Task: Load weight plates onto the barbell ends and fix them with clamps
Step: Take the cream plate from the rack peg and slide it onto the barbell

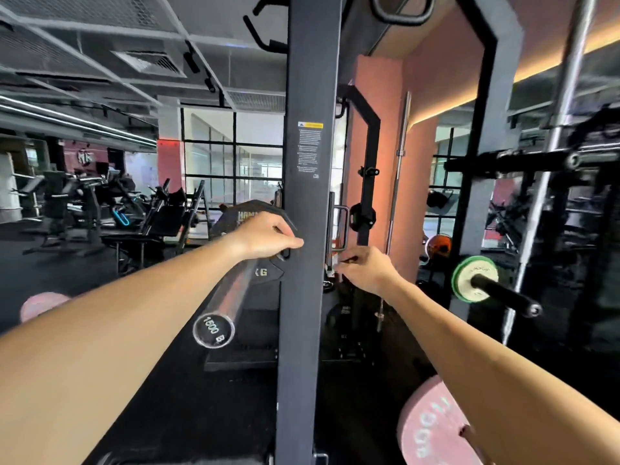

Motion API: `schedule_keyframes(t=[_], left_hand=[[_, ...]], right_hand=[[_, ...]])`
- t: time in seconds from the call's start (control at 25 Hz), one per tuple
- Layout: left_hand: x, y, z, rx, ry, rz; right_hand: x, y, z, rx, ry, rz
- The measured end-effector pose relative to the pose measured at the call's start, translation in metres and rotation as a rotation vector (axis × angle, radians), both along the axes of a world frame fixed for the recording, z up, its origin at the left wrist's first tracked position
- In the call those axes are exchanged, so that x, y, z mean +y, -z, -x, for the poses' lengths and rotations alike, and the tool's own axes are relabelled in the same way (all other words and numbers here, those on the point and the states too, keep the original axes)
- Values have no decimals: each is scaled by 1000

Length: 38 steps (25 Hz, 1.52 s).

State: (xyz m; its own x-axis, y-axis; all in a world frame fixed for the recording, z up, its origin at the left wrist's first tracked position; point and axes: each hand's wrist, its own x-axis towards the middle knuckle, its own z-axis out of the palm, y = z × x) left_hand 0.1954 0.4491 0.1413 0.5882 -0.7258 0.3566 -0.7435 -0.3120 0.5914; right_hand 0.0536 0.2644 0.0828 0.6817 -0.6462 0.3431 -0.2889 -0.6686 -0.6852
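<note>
left hand (268, 234) fingers curled round the rim of black plate (250, 213) on bar (224, 300), left of post (302, 229) | right hand (364, 268) pinches a small part right of post, which hides it | far right: green plate (456, 280) | near right: pink plate (426, 427)

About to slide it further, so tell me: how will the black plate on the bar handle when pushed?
The plate is probably heavy: it looks thick and carries a KG mark. It should slide rather than tip, since the smooth bar runs through it. The left hand grips its rim cutout, so slipping seems unlikely.
</note>
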Motion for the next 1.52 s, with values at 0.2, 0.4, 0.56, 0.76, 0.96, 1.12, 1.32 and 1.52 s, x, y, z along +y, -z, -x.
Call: schedule_keyframes(t=[0.2,0.4,0.56,0.76,0.96,1.12,1.32,1.52], left_hand=[[-45,4,78,-17,154,-53],[-114,22,144,-13,250,-131],[-197,42,189,-23,305,-165],[-297,73,224,25,301,-193],[-383,99,223,111,266,-220],[-448,115,195,127,251,-225],[-536,139,143,202,229,-189],[-584,148,117,156,110,-174]], right_hand=[[-30,-6,111,56,122,73],[-89,-3,200,52,185,31],[-159,3,267,92,306,60],[-259,14,325,141,345,51],[-346,40,312,158,313,4],[-397,57,269,142,283,-32],[-472,70,200,200,271,-75],[-524,77,147,198,223,-46]])
